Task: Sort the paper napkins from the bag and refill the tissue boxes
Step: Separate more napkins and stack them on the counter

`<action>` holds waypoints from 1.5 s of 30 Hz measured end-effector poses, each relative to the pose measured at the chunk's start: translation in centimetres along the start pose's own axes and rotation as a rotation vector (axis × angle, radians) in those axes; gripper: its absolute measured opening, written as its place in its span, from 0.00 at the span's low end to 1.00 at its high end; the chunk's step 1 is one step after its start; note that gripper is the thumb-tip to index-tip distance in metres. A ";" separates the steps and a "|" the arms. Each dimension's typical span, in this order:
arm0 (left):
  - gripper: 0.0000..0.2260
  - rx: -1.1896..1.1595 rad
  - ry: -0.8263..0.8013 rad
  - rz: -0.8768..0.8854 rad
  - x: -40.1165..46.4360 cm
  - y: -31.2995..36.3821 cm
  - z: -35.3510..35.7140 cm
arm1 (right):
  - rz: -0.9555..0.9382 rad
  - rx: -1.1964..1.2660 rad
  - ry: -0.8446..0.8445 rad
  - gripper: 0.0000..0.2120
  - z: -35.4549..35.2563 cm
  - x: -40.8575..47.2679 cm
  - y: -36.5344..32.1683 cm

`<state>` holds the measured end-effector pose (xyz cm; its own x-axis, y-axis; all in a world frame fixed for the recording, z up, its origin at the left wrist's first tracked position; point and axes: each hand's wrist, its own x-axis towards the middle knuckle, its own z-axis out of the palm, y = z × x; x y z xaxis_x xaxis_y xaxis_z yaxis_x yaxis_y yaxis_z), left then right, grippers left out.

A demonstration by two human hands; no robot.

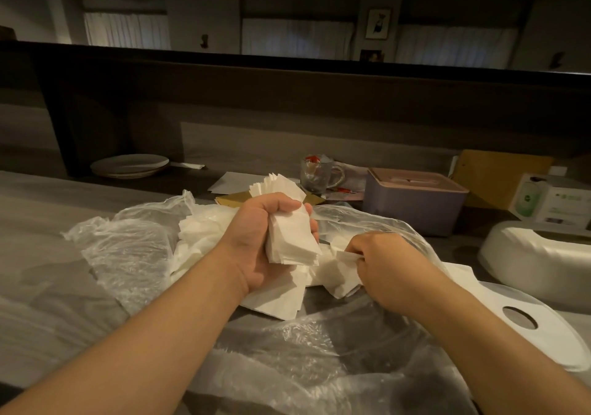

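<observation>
Right now the left hand [265, 238] grips a thick stack of folded paper napkins [289, 232], fingers and thumb curled round its middle so the sheets fan out above and below the fist. Just beside it, the right hand [380, 264] pinches a single napkin [343, 256] between thumb and fingertips, drawing on its edge over the loose heap of napkins [287, 290] lying on the clear plastic bag [128, 248]. That bag is spread wide and crumpled across the grey wood-grain table [38, 222], reaching from the far left round to the near edge beneath both forearms.

Behind the hands stands a pink tissue box [415, 203] with its slotted lid on — near it, a glass mug [316, 173] holding something red. On the right rests a white oval tissue box [537, 261], and its white lid [524, 312] with an oval opening lies flat, closer to the person, touching the bag's edge. A small white carton [553, 200] sits far right. Stacked plates [129, 165] sit well apart at far left, on a lower dark surface.
</observation>
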<state>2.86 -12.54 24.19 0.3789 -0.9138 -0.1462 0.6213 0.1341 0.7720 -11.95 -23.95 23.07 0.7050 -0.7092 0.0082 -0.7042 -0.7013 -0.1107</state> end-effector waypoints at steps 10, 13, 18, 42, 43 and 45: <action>0.15 -0.027 -0.014 -0.031 0.1 -0.1 -0.1 | 0.021 0.160 0.193 0.09 -0.9 -0.6 -0.2; 0.16 -0.030 -0.034 -0.037 -0.3 0.0 0.2 | -0.025 0.504 0.351 0.09 -1.3 -1.4 -0.1; 0.19 0.145 -0.075 -0.045 -0.5 0.0 0.2 | -0.248 1.219 0.078 0.23 -3.7 -3.6 -0.3; 0.25 0.288 -0.587 -0.174 -0.1 -0.9 -1.5 | -0.380 0.754 0.368 0.26 -1.1 -2.4 -1.4; 0.27 0.315 -0.583 -0.182 0.0 -1.0 -1.6 | -0.374 0.794 0.257 0.29 -1.4 -2.5 -1.2; 0.29 0.384 -0.589 -0.197 0.0 -0.9 -1.8 | -0.391 0.811 0.074 0.32 -2.0 -2.5 -0.7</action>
<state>3.50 -11.97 22.37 -0.2140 -0.9763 -0.0316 0.3146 -0.0995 0.9440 -13.41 -21.86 25.13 0.8545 -0.4537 0.2531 -0.1204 -0.6469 -0.7530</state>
